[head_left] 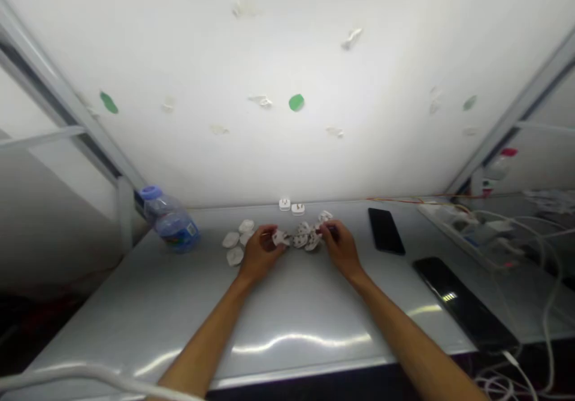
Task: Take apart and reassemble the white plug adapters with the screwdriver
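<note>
My left hand [260,253] pinches a small white piece with dark marks [279,237] between thumb and fingers. Just right of it lies a heap of similar white pieces [300,239], whose exact kind is too blurred to make out. My right hand [340,246] is at the heap's right side, fingers bent inward against it; whether they grip a piece cannot be made out. Several plain white rounded pieces [234,256] lie apart to the left of my left hand. Behind the heap, two white plug-like blocks [297,209] rest near the wall.
A blue-capped plastic bottle [173,221] leans at the back left of the grey table [296,323]. To the right lie a small black phone [386,231] and a larger black device [465,305] with a white cable. A power strip [458,230] with tangled cords is beyond them.
</note>
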Demonstrator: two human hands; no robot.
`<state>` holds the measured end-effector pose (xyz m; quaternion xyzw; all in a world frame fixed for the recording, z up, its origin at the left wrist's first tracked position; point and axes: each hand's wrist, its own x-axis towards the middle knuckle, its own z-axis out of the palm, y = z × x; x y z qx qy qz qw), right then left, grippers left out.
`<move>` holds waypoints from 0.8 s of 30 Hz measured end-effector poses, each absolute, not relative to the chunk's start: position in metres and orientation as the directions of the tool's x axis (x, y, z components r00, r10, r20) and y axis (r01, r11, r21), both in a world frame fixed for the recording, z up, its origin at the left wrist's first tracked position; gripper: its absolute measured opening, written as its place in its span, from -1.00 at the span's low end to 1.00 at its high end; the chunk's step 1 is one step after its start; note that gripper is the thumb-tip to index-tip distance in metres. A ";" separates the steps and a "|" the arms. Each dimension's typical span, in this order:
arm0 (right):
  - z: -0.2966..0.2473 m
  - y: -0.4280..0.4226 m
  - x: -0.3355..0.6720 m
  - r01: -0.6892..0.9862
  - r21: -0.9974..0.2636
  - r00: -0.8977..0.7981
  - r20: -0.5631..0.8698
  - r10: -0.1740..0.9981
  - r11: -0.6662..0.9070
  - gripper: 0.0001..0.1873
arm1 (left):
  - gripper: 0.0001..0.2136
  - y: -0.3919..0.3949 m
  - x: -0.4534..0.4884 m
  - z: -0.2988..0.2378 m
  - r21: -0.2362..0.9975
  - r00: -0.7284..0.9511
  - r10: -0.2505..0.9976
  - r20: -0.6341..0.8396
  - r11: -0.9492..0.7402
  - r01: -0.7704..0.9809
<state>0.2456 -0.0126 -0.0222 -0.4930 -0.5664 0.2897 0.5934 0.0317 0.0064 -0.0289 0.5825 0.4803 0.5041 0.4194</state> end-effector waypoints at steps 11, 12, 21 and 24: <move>-0.029 -0.008 0.237 -0.030 -0.978 0.155 0.202 0.967 0.209 -0.59 | -0.41 0.009 0.023 -0.026 0.985 0.103 0.995 -0.005 0.022 -0.171; -0.028 -0.008 0.236 -0.056 -0.980 0.157 0.180 0.971 0.191 -0.59 | -0.43 0.009 0.023 -0.026 0.982 0.098 0.995 -0.019 0.037 -0.185; -0.027 -0.010 0.234 -0.172 -0.980 0.137 0.079 0.987 0.102 -0.58 | -0.47 0.009 0.027 -0.025 0.959 0.090 0.993 -0.078 0.100 -0.264; -0.026 -0.011 0.233 -0.184 -0.979 0.126 0.068 0.990 0.091 -0.60 | -0.53 0.009 0.027 -0.025 0.952 0.087 0.993 -0.085 0.107 -0.286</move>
